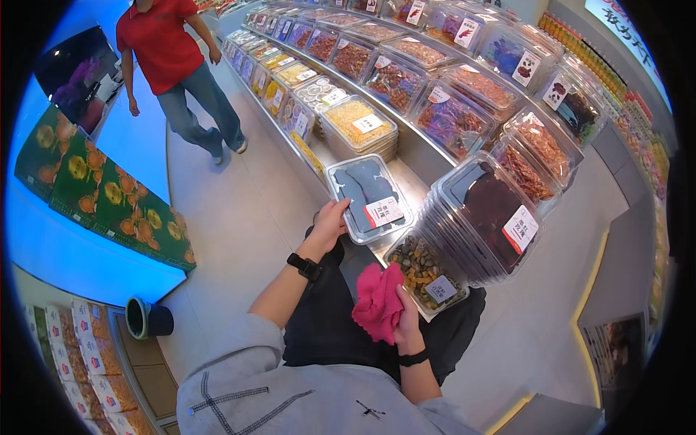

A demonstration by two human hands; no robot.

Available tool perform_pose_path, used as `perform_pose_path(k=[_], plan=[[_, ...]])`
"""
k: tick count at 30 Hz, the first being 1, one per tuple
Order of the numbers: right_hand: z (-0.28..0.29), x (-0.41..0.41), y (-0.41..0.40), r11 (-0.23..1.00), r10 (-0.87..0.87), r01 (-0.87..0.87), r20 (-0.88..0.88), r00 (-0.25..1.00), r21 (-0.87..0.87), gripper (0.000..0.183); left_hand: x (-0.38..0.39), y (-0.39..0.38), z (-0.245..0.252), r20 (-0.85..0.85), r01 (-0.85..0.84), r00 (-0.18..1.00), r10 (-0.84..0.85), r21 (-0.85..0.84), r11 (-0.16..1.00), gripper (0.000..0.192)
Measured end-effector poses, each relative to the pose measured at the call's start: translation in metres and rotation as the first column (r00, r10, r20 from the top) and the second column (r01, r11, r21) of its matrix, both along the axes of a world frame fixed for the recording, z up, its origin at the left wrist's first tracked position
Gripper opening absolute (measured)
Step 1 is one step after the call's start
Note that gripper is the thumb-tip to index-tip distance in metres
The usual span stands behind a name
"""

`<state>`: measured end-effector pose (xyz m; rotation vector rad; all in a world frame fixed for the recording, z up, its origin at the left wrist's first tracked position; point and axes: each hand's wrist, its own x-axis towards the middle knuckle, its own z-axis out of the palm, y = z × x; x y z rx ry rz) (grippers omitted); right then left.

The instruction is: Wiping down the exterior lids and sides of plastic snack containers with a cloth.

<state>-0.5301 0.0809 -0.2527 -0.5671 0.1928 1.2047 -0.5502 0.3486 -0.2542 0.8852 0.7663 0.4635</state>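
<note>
My left hand (328, 224) grips the near left edge of a clear plastic box (365, 190) with dark contents and a white and red label. The box is tilted towards me above the lower shelf. Bunched in my right hand (408, 321) is a pink cloth (379, 302), held in front of my lap. Just beyond the cloth, a clear box of brown and yellowish pieces (416, 258) sits at the shelf's near end. To its right rises a tall stack of clear boxes (467, 201) with dark contents, the top one bearing a similar label.
A bare metal patch of the lower shelf (405, 173) shows beside a stack of yellow-filled boxes (359, 122). Packed boxes (397, 81) line the upper tier. A person in a red shirt (157, 49) stands in the aisle at upper left. A dark bin (155, 318) stands at lower left.
</note>
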Motion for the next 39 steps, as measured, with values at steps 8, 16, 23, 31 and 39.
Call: perform_pose_path(k=[8, 16, 23, 31, 39], plan=[[0.001, -0.002, 0.000, 1.000, 0.002, -0.001, 0.032, 1.000, -0.008, 0.045, 0.003, 0.069, -0.040, 0.005, -0.161, 0.914, 0.405, 0.922, 0.353, 0.032], [-0.008, 0.002, 0.006, 0.997, -0.027, 0.028, 0.009, 1.000, -0.074, 0.042, 0.015, 0.125, -0.023, 0.091, -0.236, 0.924, 0.372, 0.901, 0.365, 0.030], [-0.013, 0.004, 0.018, 0.993, 0.042, -0.043, -0.016, 0.999, -0.114, 0.045, 0.019, 0.146, -0.017, 0.007, -0.092, 0.972, 0.235, 0.931, 0.353, 0.024], [-0.020, 0.008, 0.019, 0.992, 0.043, -0.043, 0.004, 0.999, -0.119, 0.046, 0.022, 0.143, -0.028, 0.245, -0.175, 0.968, 0.047, 0.530, 0.830, 0.023], [-0.021, 0.009, 0.014, 0.994, 0.020, -0.020, -0.007, 1.000, -0.106, 0.044, 0.043, 0.162, -0.017, 0.094, -0.031, 0.995, -0.038, 0.643, 0.765, 0.020]])
